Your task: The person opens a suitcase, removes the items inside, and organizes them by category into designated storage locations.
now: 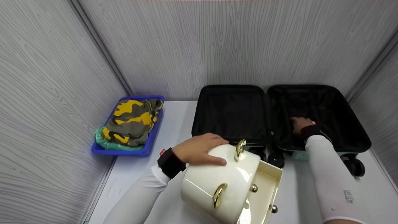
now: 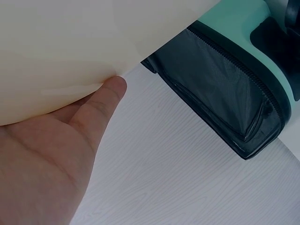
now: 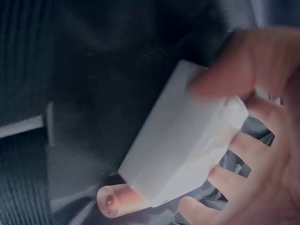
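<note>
My left hand (image 1: 200, 149) lies spread on a glossy cream cosmetics box (image 1: 211, 183), its thumb and fingers along the surface. The box is tilted, with gold handles (image 1: 219, 195) and a drawer (image 1: 269, 174) pulled out at its right side. My right hand (image 1: 301, 124) reaches down into the right half of an open black-lined suitcase (image 1: 231, 115). In the right wrist view its thumb and fingers hold a small white box (image 3: 164, 131). A pinkish-orange tube (image 3: 119, 200) with a clear end lies against the lower end of that box. The head view hides both small items.
At the left stands a blue tray (image 1: 149, 151) holding folded camouflage cloth (image 1: 133, 121) and a green plastic-wrapped item (image 1: 108, 143). Suitcase wheels (image 1: 276, 160) stick out toward the cream box. Grey wood-grain walls (image 1: 199, 46) enclose the back and sides.
</note>
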`<state>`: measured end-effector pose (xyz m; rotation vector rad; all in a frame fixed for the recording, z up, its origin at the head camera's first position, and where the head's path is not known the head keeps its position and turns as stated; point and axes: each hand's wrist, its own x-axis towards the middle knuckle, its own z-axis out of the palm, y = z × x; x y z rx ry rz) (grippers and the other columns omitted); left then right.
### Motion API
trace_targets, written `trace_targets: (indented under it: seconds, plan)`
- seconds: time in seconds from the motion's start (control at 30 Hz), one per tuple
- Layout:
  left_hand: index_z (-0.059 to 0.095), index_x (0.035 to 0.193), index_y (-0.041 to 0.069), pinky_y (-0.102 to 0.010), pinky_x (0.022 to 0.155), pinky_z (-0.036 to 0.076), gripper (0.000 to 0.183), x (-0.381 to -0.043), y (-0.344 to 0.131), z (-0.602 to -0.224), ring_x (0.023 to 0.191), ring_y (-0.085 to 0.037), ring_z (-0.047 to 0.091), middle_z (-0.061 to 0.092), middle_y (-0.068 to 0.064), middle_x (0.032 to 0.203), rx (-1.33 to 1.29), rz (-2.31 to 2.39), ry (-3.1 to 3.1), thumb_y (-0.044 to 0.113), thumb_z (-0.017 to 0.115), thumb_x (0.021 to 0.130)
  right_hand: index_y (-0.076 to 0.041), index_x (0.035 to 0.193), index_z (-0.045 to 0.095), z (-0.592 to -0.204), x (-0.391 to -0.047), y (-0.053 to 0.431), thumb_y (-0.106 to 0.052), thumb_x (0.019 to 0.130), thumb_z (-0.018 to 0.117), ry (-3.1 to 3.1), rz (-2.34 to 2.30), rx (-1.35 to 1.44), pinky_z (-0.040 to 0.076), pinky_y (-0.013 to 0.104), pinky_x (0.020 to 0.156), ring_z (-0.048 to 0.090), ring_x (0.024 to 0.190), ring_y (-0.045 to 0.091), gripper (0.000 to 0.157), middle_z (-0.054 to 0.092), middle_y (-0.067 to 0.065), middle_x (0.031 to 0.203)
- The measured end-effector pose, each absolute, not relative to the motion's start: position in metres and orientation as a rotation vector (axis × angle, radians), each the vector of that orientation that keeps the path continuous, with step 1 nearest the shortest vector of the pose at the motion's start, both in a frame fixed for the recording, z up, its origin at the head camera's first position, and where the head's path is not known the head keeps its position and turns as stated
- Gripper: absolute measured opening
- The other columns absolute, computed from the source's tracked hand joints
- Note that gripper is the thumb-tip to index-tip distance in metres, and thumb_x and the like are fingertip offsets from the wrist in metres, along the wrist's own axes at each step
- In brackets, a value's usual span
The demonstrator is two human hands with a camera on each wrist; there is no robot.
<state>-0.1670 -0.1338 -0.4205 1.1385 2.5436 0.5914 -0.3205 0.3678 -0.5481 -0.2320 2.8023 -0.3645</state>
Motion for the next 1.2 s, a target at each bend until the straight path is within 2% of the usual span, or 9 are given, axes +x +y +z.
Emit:
trace_targets:
  seconds: [0.17,0.27,0.47,0.7,0.9,1.07,1.2]
  plan:
    - [0.056,0.159,0.023,-0.046,0.122,0.045,0.078,-0.167,-0.134,-0.419,0.147,-0.022,0.054,0.060,-0.003,0.156,1.146,0.606,2.544,0.070,0.066,0.097,0.012,0.156,0.040,-0.556,-0.323,0.374,-0.017,0.097,0.063,2.829,-0.344,-0.156,0.037,0.087,0.107,0.041,0.134,0.075,0.070,0.044,0.047,0.152]
    - [0.056,0.159,0.023,-0.046,0.123,0.045,0.078,-0.167,-0.134,-0.419,0.147,-0.023,0.053,0.060,-0.004,0.156,1.142,0.608,2.542,0.070,0.066,0.097,0.012,0.152,0.046,-0.556,-0.322,0.375,-0.017,0.092,0.070,2.837,-0.321,-0.121,0.040,0.087,0.102,0.045,0.131,0.073,0.071,0.051,0.046,0.146]
    - [0.056,0.160,0.025,-0.045,0.122,0.046,0.076,-0.168,-0.134,-0.420,0.147,-0.022,0.053,0.060,-0.003,0.157,1.145,0.607,2.541,0.069,0.066,0.098,0.010,0.142,0.057,-0.551,-0.320,0.376,-0.013,0.090,0.072,2.828,-0.289,-0.143,0.043,0.085,0.099,0.050,0.126,0.071,0.058,0.059,0.044,0.137]
    - [0.056,0.159,0.025,-0.045,0.122,0.045,0.075,-0.170,-0.132,-0.422,0.147,-0.022,0.053,0.060,-0.003,0.156,1.150,0.611,2.535,0.067,0.068,0.098,0.006,0.140,0.061,-0.533,-0.307,0.380,-0.025,0.077,0.085,2.850,-0.326,-0.138,0.044,0.083,0.097,0.061,0.118,0.063,0.074,0.067,0.038,0.128]
    - [0.056,0.160,0.025,-0.044,0.123,0.045,0.076,-0.175,-0.128,-0.422,0.148,-0.022,0.053,0.060,-0.003,0.157,1.172,0.597,2.536,0.068,0.066,0.098,0.012,0.144,0.054,-0.510,-0.309,0.380,-0.029,0.080,0.087,2.901,-0.382,-0.121,0.048,0.081,0.093,0.064,0.109,0.057,0.083,0.067,0.039,0.120]
    - [0.056,0.159,0.025,-0.045,0.122,0.045,0.076,-0.180,-0.125,-0.424,0.147,-0.022,0.054,0.060,-0.003,0.156,1.177,0.596,2.535,0.068,0.067,0.098,0.012,0.150,0.049,-0.486,-0.311,0.367,-0.034,0.082,0.089,2.930,-0.411,-0.220,0.051,0.075,0.095,0.065,0.113,0.055,0.091,0.065,0.039,0.129]
    - [0.056,0.160,0.023,-0.046,0.124,0.044,0.077,-0.185,-0.124,-0.424,0.149,-0.024,0.053,0.060,-0.004,0.157,1.174,0.585,2.537,0.069,0.066,0.098,0.014,0.154,0.045,-0.461,-0.309,0.348,-0.030,0.084,0.090,2.933,-0.498,-0.333,0.050,0.072,0.103,0.061,0.124,0.056,0.095,0.059,0.041,0.143]
